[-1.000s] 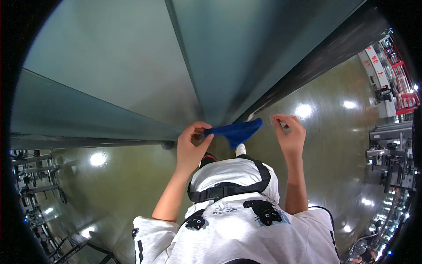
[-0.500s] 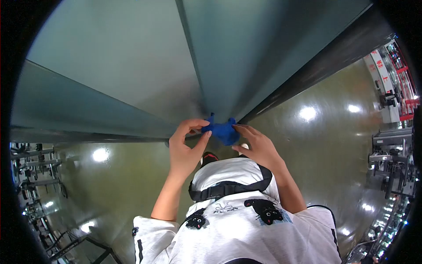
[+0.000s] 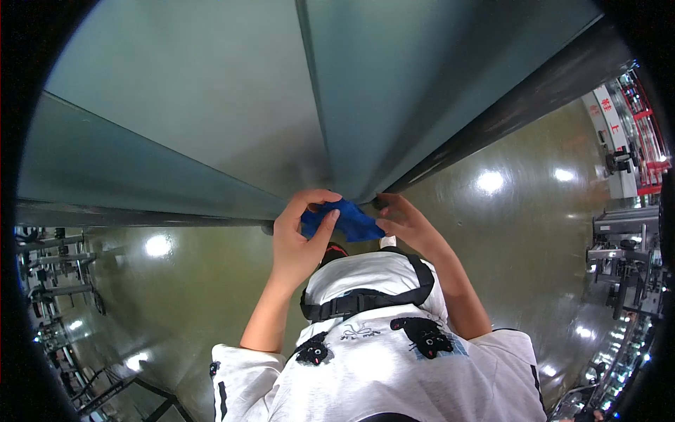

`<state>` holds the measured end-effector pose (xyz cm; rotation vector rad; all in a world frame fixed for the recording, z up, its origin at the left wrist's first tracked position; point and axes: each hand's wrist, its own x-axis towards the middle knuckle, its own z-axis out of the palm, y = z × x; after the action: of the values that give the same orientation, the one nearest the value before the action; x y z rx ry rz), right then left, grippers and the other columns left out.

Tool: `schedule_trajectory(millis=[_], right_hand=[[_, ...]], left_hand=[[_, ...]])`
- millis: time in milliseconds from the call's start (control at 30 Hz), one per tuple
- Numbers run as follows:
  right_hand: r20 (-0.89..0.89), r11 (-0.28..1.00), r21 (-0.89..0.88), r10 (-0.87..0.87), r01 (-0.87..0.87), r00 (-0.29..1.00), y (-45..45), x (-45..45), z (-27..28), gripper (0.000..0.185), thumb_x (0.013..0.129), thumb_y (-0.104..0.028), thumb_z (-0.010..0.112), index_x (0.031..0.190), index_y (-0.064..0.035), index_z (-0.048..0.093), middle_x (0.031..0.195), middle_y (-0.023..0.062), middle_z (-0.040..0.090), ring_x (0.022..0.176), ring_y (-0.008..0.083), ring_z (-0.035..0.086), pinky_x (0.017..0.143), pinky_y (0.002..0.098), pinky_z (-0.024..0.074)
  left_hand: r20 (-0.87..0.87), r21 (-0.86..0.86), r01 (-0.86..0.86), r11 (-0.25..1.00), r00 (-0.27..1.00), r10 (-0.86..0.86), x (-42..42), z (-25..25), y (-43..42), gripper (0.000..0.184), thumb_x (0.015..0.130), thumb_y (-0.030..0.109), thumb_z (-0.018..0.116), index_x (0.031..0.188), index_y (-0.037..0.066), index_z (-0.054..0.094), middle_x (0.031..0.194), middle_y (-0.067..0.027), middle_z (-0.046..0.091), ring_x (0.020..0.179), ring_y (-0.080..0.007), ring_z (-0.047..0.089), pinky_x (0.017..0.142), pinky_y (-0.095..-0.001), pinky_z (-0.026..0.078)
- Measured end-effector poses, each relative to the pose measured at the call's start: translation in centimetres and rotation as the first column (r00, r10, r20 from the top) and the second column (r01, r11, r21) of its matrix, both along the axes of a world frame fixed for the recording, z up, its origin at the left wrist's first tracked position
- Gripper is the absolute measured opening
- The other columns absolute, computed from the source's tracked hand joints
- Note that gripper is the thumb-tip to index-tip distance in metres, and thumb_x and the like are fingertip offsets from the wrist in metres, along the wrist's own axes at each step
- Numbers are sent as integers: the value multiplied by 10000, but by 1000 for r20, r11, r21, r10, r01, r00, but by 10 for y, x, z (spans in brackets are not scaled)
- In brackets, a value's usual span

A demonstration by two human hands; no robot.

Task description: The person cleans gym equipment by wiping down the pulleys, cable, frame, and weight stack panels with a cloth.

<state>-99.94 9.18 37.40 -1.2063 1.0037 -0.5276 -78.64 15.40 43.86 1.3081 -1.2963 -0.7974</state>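
A crumpled blue cloth (image 3: 357, 224) hangs in front of my body, below the lower end of a grey-green panelled surface. My left hand (image 3: 299, 232) pinches its left part between thumb and fingers, and some of the cloth shows inside the curve of that hand. At the cloth's right end is my right hand (image 3: 411, 224), its thumb touching or almost touching the edge. The right forefinger is stretched out above, apart from the thumb, with a dark gap between them. The undersides of both hands are hidden.
The tall grey-green panels (image 3: 232, 91) fill the upper view, bordered by a dark edge (image 3: 506, 105) on the right. Shiny floor (image 3: 190, 288) lies on both sides. Metal racks (image 3: 56, 271) stand at left, more equipment (image 3: 626, 246) and red shelving (image 3: 643, 119) at right.
The blue cloth has spread out and shifted, with more of it now in my left hand. My right hand's thumb and forefinger have moved slightly up off its right side.
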Motion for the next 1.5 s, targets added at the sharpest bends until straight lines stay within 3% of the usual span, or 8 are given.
schedule_trajectory(millis=[233, 667, 900, 1100, 1233, 1333, 1433, 1500], right_hand=[[61, 947, 320, 12, -31, 998, -6, 1, 1, 474, 863, -92, 600, 1310, -55, 447, 957, 25, 580, 862, 90, 547, 779, 233, 438], [173, 888, -404, -162, 220, 972, -17, -10, 56, 334, 808, 29, 633, 1136, -11, 586, 1105, 70, 611, 907, 120, 582, 796, 270, 473], [158, 826, -533, -112, 181, 981, -10, -5, 71, 428, 766, 77, 639, 1176, 8, 541, 1178, 93, 570, 927, 128, 585, 782, 267, 466], [257, 807, -536, -126, 250, 958, -16, 20, 107, 557, 740, 156, 575, 1263, 24, 437, 1246, 119, 496, 1126, 219, 547, 876, 314, 464], [587, 377, -778, 155, 502, 794, -32, 51, 145, 600, 687, 164, 559, 1256, 45, 413, 1376, 208, 295, 1203, 441, 438, 991, 456, 393], [426, 25, -902, 206, 430, 881, -50, 64, 184, 829, 716, 162, 533, 1390, -17, 84, 1433, 223, 191, 1202, 506, 402, 971, 570, 389], [536, -304, -756, 222, 580, 815, -66, 85, 195, 843, 706, 118, 568, 1383, -60, 99, 1440, 253, 149, 1204, 540, 374, 987, 560, 377], [468, -540, -751, -30, 380, 883, -80, 84, 187, 833, 699, 64, 608, 1365, -89, 131, 1415, 272, 201, 1248, 549, 304, 1013, 553, 345]], left_hand=[[30, 13, -6, 1000, 1000, 6, 11, 4, -2, 217, 808, -57, 596, 1014, 9, 593, 1014, -52, 596, 926, -135, 539, 817, -264, 417], [474, 8, -128, 992, 874, 108, 17, -8, -7, 281, 718, 17, 667, 989, 72, 612, 938, -108, 542, 869, -281, 551, 762, -349, 436], [665, -252, -261, 932, 652, 363, 12, 14, -9, 162, 731, 54, 682, 884, 57, 627, 829, -88, 541, 764, -238, 549, 668, -331, 428], [485, -299, -406, 863, 715, 504, 5, 52, -10, 159, 744, 42, 703, 885, 59, 631, 697, -47, 595, 525, -167, 529, 482, -274, 408], [281, -617, -396, 680, 696, 661, 6, 104, -26, 209, 759, -27, 685, 953, -8, 612, 788, -83, 634, 585, -127, 583, 513, -221, 434], [-128, -778, -401, 484, 855, 502, -4, 137, -52, 340, 789, -68, 637, 1108, -62, 519, 961, -177, 627, 776, -192, 661, 637, -211, 502], [22, -972, -108, 207, 841, 541, -10, 149, -80, 451, 760, -98, 618, 1182, -57, 465, 1103, -209, 577, 876, -241, 647, 736, -254, 506], [101, -946, -105, 305, 801, 590, -6, 139, -74, 449, 740, -86, 624, 1167, -50, 487, 1136, -215, 552, 953, -277, 614, 799, -323, 488]])
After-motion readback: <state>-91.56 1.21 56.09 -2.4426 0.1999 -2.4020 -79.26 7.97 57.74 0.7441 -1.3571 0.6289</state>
